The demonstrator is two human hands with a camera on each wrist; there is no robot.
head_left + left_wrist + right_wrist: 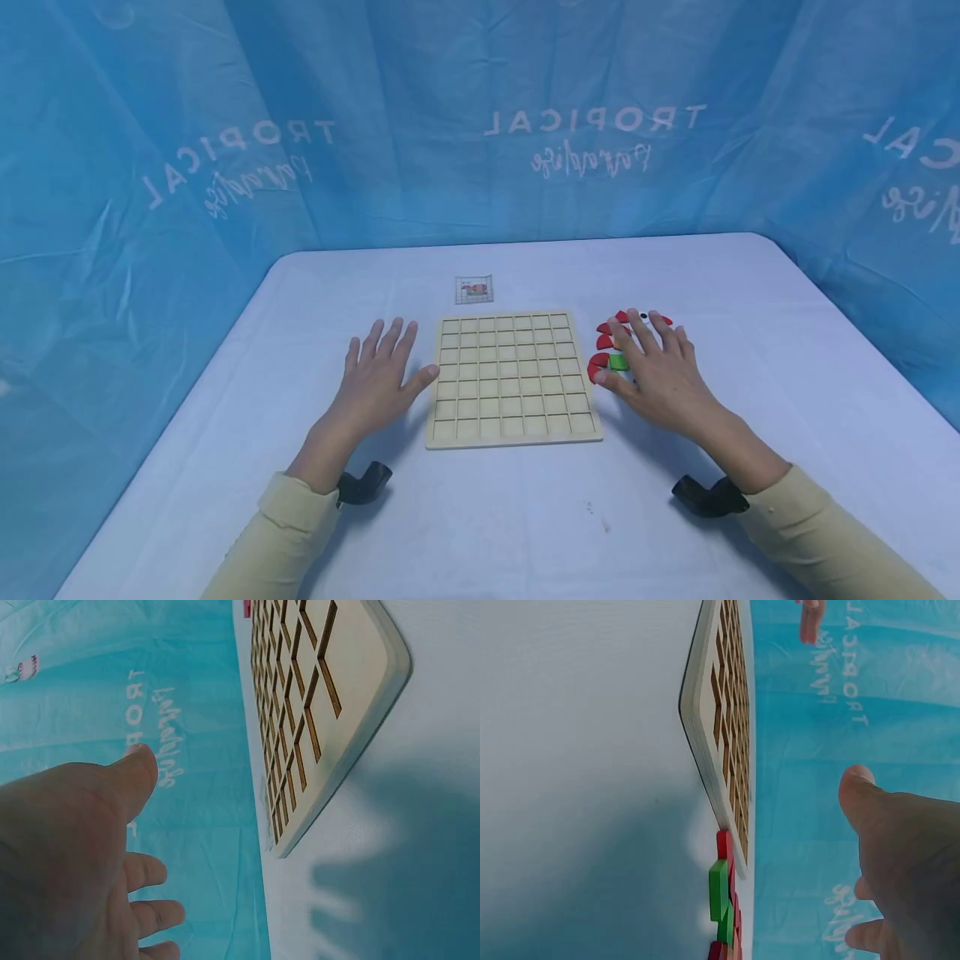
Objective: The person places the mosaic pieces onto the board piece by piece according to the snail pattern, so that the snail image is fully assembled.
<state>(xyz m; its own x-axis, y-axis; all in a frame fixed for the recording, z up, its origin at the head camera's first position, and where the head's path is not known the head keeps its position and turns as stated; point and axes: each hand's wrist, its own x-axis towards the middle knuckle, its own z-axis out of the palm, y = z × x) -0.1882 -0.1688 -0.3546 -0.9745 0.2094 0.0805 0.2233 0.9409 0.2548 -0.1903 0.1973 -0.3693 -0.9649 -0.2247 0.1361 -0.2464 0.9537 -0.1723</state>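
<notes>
A pale wooden board (514,380) with a grid of square recesses lies flat on the white table; its recesses hold no pieces. My left hand (378,383), fingers spread, hovers just off the board's left edge and holds nothing. On the other side my right hand (660,379), also spread, is held above several small red and green pieces (618,362) and partly hides them in the head view. From the right wrist view, the green piece (718,890) and its neighbours lie close to the board's corner, below the hand.
Behind the board lies a small card (474,289) with a grid and a coloured picture. Blue printed curtains (450,192) hang around the table (487,525). A black curved fitting (365,483) is on the left wrist, and a similar one (711,497) on the right.
</notes>
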